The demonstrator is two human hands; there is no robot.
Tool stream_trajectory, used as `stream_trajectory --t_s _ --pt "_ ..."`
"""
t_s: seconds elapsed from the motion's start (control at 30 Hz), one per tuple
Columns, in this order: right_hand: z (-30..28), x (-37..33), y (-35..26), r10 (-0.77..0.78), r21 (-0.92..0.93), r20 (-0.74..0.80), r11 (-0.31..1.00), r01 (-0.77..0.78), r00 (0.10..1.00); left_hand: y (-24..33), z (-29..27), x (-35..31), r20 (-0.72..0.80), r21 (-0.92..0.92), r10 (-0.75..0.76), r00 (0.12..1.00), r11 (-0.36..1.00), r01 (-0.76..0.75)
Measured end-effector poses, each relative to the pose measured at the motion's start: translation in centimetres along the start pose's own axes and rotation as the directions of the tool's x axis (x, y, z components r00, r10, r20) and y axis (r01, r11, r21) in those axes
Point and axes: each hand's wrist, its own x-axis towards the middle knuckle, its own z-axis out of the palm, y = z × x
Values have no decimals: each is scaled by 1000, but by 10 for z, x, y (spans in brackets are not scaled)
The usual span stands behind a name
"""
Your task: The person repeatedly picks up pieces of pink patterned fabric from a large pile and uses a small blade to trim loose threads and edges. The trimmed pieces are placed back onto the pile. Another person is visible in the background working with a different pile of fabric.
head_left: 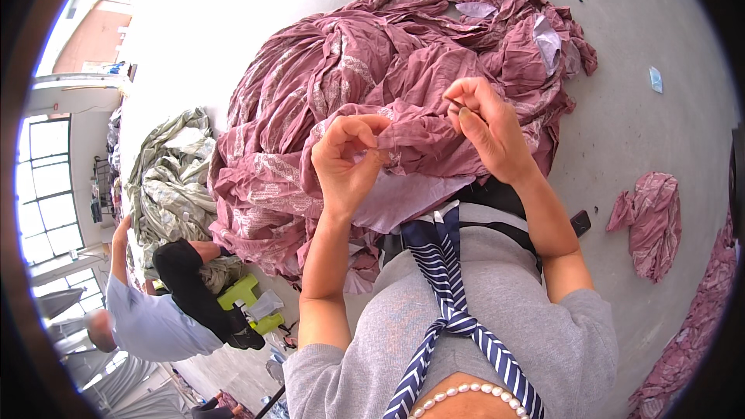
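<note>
Head view, as I watch it from my remote station, with the heap of pink cloth as the landmark. The heap, patterned with pale bands, spreads over the floor in loose folds, its near edge reaching the wearer's lap. The left hand is at the near part of the heap, thumb and forefinger bent toward each other against a raised fold; I cannot tell whether they grasp it. The right hand is above the near right part of the heap, thumb and forefinger pinched on a small dark thing, too small for me to identify. A pale lining shows at the heap's near edge, just in front of the wearer's striped scarf and grey shirt. Left of the heap I note a pile of pale green cloth; nearer the wearer on that side, a co-worker in a light blue top is beside a lime-green stool. Right of the heap, well apart from it, lie a smaller pink piece and, farther from the wearer, a light blue packet
</note>
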Motion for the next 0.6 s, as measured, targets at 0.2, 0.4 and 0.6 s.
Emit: stream_trajectory --t_s 0.2,0.4,0.6 --pt "7 -10 -12 12 -139 37 990 -7 999 -3 -1 0 5 -3 -21 1000 1000 21" --pt "10 -1 -21 -137 -253 70 956 150 988 1 1 -1 29 69 -43 999 997 41" --pt "10 1 -16 -241 -330 73 910 252 968 3 5 2 41 89 -22 999 996 18"
